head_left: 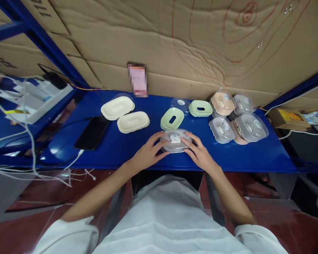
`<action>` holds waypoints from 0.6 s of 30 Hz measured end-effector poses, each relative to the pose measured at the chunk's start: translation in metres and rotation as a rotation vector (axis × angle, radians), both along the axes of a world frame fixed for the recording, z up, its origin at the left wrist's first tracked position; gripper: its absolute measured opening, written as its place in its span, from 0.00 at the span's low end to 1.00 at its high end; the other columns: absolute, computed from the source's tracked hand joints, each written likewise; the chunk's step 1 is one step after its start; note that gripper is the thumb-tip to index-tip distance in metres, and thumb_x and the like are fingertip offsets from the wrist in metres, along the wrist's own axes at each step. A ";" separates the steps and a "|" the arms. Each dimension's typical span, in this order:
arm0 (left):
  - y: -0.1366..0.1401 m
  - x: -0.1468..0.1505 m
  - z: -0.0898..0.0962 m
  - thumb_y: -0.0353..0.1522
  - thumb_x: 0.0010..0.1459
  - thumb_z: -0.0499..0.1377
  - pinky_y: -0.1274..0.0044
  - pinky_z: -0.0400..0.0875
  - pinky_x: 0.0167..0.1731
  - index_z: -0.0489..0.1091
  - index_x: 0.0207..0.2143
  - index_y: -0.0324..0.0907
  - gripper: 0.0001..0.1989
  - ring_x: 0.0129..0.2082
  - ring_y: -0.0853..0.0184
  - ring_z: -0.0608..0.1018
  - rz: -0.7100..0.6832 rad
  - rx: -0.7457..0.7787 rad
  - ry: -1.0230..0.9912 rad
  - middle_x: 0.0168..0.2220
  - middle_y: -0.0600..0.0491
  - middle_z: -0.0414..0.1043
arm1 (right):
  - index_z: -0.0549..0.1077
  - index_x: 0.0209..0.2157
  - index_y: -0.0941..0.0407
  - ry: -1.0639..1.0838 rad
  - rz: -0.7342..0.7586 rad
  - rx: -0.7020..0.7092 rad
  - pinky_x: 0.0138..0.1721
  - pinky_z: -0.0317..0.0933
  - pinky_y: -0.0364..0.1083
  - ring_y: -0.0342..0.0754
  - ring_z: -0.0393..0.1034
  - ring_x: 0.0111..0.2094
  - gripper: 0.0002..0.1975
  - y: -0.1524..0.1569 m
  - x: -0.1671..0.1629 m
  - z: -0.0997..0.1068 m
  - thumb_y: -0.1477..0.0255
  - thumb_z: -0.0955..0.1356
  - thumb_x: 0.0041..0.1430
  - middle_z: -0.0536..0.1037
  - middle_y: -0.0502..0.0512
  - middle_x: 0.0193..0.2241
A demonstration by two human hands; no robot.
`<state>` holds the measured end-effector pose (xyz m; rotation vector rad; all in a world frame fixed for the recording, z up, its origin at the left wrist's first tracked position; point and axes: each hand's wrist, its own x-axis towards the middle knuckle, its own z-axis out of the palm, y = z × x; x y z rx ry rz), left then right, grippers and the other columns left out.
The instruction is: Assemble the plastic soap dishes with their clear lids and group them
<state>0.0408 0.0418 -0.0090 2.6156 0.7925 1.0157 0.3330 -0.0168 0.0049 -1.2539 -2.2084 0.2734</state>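
A pale soap dish under a clear lid (175,146), with a round label and a white tab on top, lies at the table's front edge. My left hand (149,152) grips its left end, thumb at the front and fingers on the lid. At the right end my right hand (201,154) holds it the same way, fingertips near the label. Just behind it are a green soap dish part with an oval slot (178,115), a second green piece (200,113) and a loose clear lid (177,103).
Two cream dish parts (134,121) sit left of centre. Lidded dishes (222,129) in grey and peach are stacked at the right. A black phone (88,137) lies at left with a cable; a blurred-out screen (138,79) leans against the cardboard (106,46).
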 end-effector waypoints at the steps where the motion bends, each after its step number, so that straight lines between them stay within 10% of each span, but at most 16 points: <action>1: 0.000 0.000 0.000 0.35 0.70 0.65 0.57 0.76 0.65 0.68 0.60 0.43 0.19 0.67 0.50 0.74 0.003 -0.015 -0.004 0.64 0.38 0.66 | 0.59 0.76 0.42 -0.010 -0.004 -0.005 0.72 0.64 0.64 0.60 0.58 0.75 0.29 0.000 0.000 0.001 0.66 0.64 0.78 0.63 0.62 0.71; 18: 0.001 0.000 -0.003 0.35 0.71 0.65 0.54 0.73 0.67 0.68 0.62 0.46 0.20 0.70 0.50 0.70 -0.057 -0.049 -0.027 0.67 0.39 0.65 | 0.56 0.77 0.37 0.044 -0.034 -0.080 0.71 0.65 0.63 0.62 0.57 0.76 0.36 0.000 0.004 -0.006 0.60 0.70 0.74 0.57 0.57 0.76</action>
